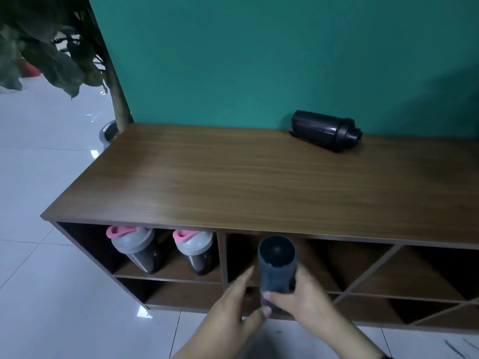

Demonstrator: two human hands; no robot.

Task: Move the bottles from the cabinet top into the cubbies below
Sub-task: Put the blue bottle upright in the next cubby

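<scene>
A dark bottle (276, 265) is held upright in front of the middle upper cubby (313, 257), its round end facing me. My right hand (308, 299) grips its lower part. My left hand (233, 309) touches the bottle's left side with fingers apart and the thumb under it. A black shaker bottle (325, 130) lies on its side on the wooden cabinet top (233, 177), at the back right by the wall. Two bottles with grey lids and pink caps, one (134, 248) and another (194, 251), stand tilted in the upper left cubby.
The teal wall (259, 60) backs the cabinet. A potted plant (51, 47) with a metal pot (107, 132) stands at the cabinet's left end. Diagonal-divided cubbies (404, 278) lie to the right. White floor tiles (39, 294) spread to the left and front.
</scene>
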